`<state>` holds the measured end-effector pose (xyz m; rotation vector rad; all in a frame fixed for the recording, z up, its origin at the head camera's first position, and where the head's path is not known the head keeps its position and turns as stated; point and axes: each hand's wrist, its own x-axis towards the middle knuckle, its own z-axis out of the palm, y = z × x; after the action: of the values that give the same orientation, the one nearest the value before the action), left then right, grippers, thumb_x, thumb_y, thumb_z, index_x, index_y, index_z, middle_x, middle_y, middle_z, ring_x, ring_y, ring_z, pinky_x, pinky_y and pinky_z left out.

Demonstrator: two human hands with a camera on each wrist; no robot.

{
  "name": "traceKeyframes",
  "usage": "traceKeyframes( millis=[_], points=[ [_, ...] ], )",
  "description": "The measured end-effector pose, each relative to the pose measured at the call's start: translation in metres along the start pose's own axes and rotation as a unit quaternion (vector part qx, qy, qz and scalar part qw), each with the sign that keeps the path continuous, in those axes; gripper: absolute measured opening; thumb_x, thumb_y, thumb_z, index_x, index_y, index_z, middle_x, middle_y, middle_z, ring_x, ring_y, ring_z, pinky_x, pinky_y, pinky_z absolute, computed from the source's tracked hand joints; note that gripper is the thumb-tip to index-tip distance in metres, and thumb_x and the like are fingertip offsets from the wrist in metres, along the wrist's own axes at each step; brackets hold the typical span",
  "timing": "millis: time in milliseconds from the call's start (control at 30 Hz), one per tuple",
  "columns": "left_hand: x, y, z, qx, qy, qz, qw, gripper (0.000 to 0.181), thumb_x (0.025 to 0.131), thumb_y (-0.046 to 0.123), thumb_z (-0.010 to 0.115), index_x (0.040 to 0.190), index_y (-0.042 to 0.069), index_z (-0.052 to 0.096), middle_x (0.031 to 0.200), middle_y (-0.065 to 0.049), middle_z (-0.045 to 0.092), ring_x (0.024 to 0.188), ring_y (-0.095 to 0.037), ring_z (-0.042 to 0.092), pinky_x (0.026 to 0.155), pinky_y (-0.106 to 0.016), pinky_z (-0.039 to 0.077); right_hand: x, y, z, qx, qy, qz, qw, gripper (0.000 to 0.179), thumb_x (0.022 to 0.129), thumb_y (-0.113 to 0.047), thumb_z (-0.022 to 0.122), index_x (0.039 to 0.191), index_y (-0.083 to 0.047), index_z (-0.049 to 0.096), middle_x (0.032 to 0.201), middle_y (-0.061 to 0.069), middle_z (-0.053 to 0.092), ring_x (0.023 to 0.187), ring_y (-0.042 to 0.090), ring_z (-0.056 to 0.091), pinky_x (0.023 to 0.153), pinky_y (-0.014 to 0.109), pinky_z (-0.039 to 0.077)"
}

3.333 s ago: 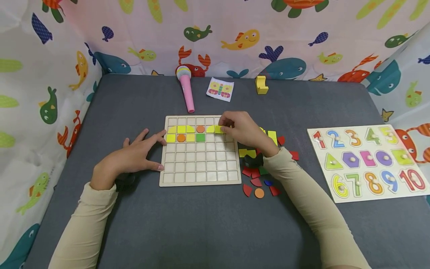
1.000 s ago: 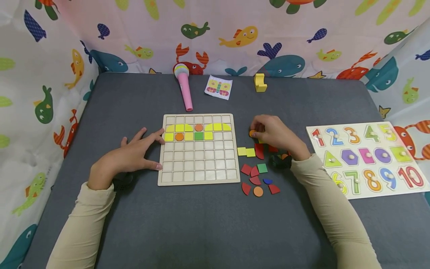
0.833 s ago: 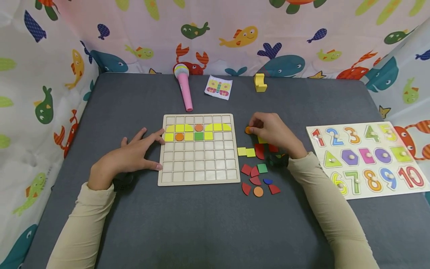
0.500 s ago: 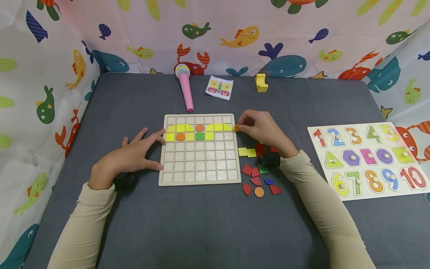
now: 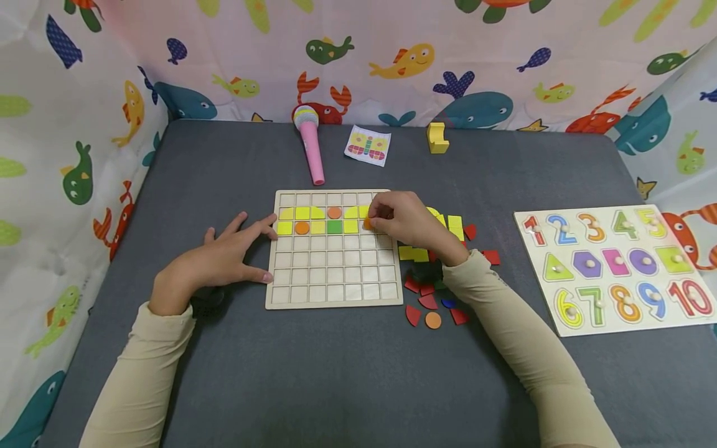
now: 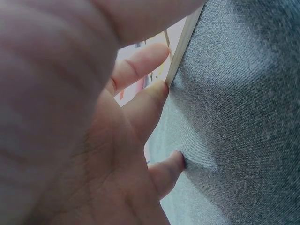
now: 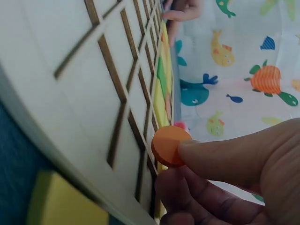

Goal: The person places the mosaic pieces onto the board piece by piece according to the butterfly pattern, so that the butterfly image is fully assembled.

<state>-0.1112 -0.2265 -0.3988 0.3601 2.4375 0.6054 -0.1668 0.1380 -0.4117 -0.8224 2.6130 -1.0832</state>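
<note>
My right hand (image 5: 406,218) pinches an orange disc (image 7: 169,144) between thumb and fingers, over the second row of the wooden grid board (image 5: 336,267). In the head view only a sliver of the disc shows under the fingertips. Yellow pieces, two orange discs and a green square (image 5: 334,227) lie in the board's upper rows; the hand hides some cells at the right. My left hand (image 5: 210,258) rests with spread fingers against the board's left edge; in the left wrist view its fingertips (image 6: 161,86) touch the rim.
Loose red, yellow, orange, green and blue pieces (image 5: 428,302) lie right of the board. Further right is a number-and-shape puzzle (image 5: 613,267). Behind the board are a pink toy microphone (image 5: 310,149), a pattern card (image 5: 367,145) and a yellow block (image 5: 437,138).
Since 3.3 seconds ago, yellow pieces were added at the right of the filled rows. My right hand then took an orange disc from the pile and carried it left over the board. My left hand stayed.
</note>
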Motion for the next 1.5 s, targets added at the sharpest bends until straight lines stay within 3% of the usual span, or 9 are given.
traceKeyframes(
  millis=[600,767,967,1267,1500],
  points=[
    [0.001,0.001,-0.001,0.002,-0.001,-0.002,1.0000,0.104,0.088,0.041,0.091,0.168,0.020,0.027,0.176,-0.022,0.017,0.159,-0.051,-0.012,0.109,-0.087,-0.010,0.004,-0.006,0.010,-0.080,-0.008,-0.034,0.9962,0.007,0.099,-0.001,0.074,0.098,-0.004,0.080,0.086,0.005,0.071,0.076,0.022,0.060,0.070,0.036,0.050],
    [0.002,0.000,-0.001,0.004,-0.002,-0.005,1.0000,0.105,0.088,0.042,0.090,0.168,0.021,0.026,0.175,-0.023,0.018,0.159,-0.052,-0.011,0.109,-0.086,-0.011,0.000,-0.005,0.007,-0.076,-0.008,-0.038,0.9964,0.007,0.098,0.000,0.074,0.100,-0.002,0.080,0.090,0.006,0.074,0.078,0.022,0.062,0.071,0.035,0.053],
    [0.002,0.000,0.000,0.002,-0.003,-0.007,1.0000,0.108,0.088,0.041,0.091,0.169,0.020,0.023,0.175,-0.023,0.018,0.159,-0.052,-0.012,0.109,-0.086,-0.011,-0.016,0.003,-0.011,-0.053,0.007,-0.013,0.9985,0.007,0.098,-0.003,0.077,0.105,-0.002,0.080,0.095,0.008,0.073,0.080,0.023,0.062,0.072,0.038,0.053],
    [0.004,-0.004,0.001,-0.002,0.006,-0.001,1.0000,0.109,0.083,0.050,0.092,0.167,0.022,0.029,0.175,-0.021,0.020,0.160,-0.050,-0.010,0.110,-0.086,-0.010,-0.044,0.031,-0.042,-0.069,0.056,0.044,0.9951,0.010,0.101,-0.004,0.073,0.108,-0.002,0.080,0.095,0.010,0.071,0.083,0.025,0.059,0.073,0.041,0.049],
    [0.002,0.000,0.000,0.002,0.001,-0.002,1.0000,0.106,0.085,0.044,0.091,0.167,0.021,0.028,0.175,-0.024,0.018,0.159,-0.052,-0.011,0.109,-0.086,-0.011,-0.063,0.048,-0.058,-0.073,0.078,0.080,0.9910,0.011,0.100,-0.003,0.072,0.109,-0.001,0.079,0.095,0.011,0.067,0.085,0.027,0.057,0.072,0.039,0.047]
  ],
)
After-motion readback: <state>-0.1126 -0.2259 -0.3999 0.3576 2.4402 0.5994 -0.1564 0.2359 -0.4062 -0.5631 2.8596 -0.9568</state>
